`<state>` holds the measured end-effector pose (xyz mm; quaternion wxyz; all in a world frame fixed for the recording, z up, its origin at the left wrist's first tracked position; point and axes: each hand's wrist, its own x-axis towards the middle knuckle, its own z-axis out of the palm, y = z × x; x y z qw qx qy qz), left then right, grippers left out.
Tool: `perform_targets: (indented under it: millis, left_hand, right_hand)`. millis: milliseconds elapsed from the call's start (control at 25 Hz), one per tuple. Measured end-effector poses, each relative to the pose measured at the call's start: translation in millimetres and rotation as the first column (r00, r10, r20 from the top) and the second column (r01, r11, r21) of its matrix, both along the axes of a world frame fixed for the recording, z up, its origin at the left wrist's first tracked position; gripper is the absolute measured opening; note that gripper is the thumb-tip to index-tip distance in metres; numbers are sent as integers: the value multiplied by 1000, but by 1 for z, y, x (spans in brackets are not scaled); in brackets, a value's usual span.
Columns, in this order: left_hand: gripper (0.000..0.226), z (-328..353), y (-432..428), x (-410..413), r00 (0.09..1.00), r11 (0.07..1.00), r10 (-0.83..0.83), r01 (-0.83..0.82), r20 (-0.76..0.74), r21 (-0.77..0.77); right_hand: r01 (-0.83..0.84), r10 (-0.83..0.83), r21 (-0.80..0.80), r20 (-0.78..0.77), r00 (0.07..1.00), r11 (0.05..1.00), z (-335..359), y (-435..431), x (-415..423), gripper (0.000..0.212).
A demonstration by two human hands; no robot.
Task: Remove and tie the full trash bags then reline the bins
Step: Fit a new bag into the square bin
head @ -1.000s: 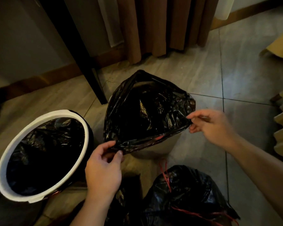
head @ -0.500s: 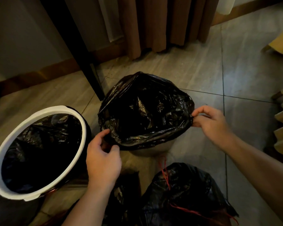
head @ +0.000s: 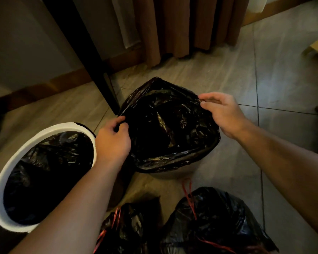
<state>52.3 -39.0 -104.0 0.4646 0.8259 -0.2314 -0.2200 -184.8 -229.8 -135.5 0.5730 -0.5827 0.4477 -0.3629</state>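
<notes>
Nearest, on floor: tied bags (head: 215,222), red drawstrings pulled out; removal and tying judged done. Lined bin (head: 0,189) at left, apparently finished. Remaining: seating fresh liner (head: 173,129) on second bin (head: 173,176). Left hand (head: 112,142) pinching liner's left edge, right hand (head: 222,114) pinching far-right edge; arms extended, mouth spread.

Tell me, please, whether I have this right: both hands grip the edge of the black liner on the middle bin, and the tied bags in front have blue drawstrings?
Not quite: the head view shows the drawstrings on the tied bags are red, not blue. Otherwise yes: the left hand and right hand both grip the liner edge on the middle bin.
</notes>
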Motion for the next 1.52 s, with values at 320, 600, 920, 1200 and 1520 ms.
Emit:
perform_targets:
  millis: [320, 600, 920, 1200, 1520]
  left_hand:
    - [33, -8, -17, 9, 923, 972, -223, 188, 314, 139]
    - [47, -2, -26, 24, 767, 931, -364, 318, 528, 179]
    - [29, 11, -89, 45, 405, 688, -722, 514, 561, 513]
    - [26, -5, -90, 41, 179, 536, -842, 387, 510, 750]
    - [23, 11, -90, 46, 328, 651, -745, 544, 581, 529]
  right_hand:
    - [9, -15, -82, -69, 998, 997, -11, -12, 13, 11]
    - [-312, -24, -461, -590, 807, 831, 12, -29, 24, 22]
    - [-546, 33, -559, -680, 733, 624, 12, -46, 51, 29]
    - [-787, -123, -498, -863, 490, 364, 13, -42, 54, 31]
    - [-553, 49, -566, -670, 741, 611, 24, -51, 58, 19]
